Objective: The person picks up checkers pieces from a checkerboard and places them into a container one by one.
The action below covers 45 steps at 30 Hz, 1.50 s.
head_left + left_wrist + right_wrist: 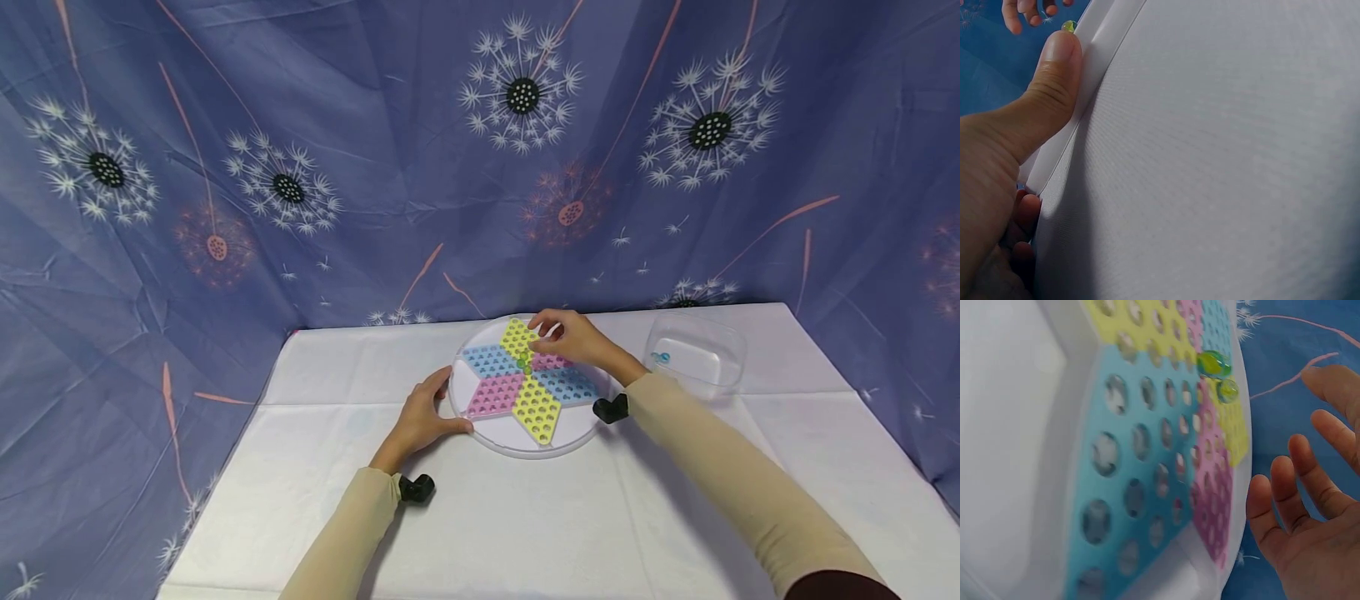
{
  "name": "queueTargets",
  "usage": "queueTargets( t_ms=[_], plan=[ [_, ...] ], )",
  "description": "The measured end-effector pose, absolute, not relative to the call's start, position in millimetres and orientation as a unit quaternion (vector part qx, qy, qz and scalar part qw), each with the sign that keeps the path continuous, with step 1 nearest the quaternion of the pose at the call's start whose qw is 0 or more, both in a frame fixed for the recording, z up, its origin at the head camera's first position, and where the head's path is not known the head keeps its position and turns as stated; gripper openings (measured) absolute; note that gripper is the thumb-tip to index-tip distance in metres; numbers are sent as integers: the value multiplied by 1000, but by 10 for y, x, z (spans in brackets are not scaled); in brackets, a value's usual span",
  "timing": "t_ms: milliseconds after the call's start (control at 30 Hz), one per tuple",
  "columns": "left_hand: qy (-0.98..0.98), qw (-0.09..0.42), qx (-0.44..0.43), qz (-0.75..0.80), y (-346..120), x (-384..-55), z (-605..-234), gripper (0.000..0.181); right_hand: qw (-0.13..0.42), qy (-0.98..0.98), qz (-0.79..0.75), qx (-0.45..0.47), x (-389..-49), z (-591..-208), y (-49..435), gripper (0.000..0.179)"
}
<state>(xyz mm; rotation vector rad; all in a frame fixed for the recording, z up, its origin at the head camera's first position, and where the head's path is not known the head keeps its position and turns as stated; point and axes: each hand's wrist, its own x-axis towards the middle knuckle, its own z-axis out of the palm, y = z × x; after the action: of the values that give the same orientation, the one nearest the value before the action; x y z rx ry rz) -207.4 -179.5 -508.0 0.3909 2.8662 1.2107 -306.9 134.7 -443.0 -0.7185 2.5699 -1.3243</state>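
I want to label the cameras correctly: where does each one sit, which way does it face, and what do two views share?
Head: on the head, facing forward and down at the board; left hand, right hand and sleeves show.
Left wrist: on that wrist, facing the board's rim and white cloth; left hand and right fingertips show.
Right wrist: on that wrist, facing across the board; right fingers and palm show.
Shared: head and right wrist views both show green marbles on the board.
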Motion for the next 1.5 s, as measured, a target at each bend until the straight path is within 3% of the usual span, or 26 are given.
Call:
queueTargets(
  t_ms=[533,1500],
  plan=[
    [913,0,126,388,-1807,-2075,-5076,114,58,886,-383,-256,-2920,-4700,1244,26],
    [914,1,124,386,-1797,-2080,-5078,114,58,904,-348,-239,-2883,-4772,1163,14]
  ],
)
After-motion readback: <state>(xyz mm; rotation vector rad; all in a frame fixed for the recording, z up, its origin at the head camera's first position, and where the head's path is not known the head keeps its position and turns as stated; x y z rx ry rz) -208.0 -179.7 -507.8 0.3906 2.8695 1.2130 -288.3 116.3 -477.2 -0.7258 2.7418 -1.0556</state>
